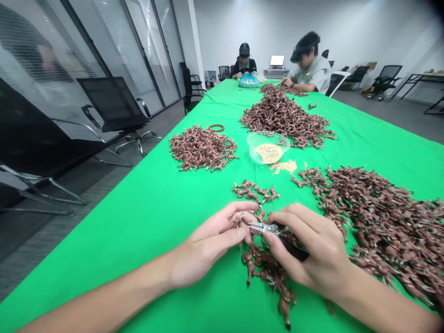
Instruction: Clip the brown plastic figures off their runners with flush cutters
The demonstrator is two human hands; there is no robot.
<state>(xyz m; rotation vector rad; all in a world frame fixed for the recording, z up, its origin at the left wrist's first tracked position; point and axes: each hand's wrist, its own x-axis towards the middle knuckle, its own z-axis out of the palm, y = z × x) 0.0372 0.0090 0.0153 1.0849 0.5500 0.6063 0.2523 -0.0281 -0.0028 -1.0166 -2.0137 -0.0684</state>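
Note:
Between the fingertips of my left hand is a small brown animal figurine, partly hidden by the fingers. My right hand grips a pair of small pliers with dark handles, their metal jaws pointing left at the figurine. Whether the jaws touch it I cannot tell. Under and in front of my hands lies a loose group of brown figurines, some covered by the right hand. A few more figurines lie just beyond my fingers.
A clear bowl of small beige pieces stands ahead, some spilled beside it. Figurine heaps lie at left, centre and right on the green cloth. Two people sit at the far end, near a blue bag.

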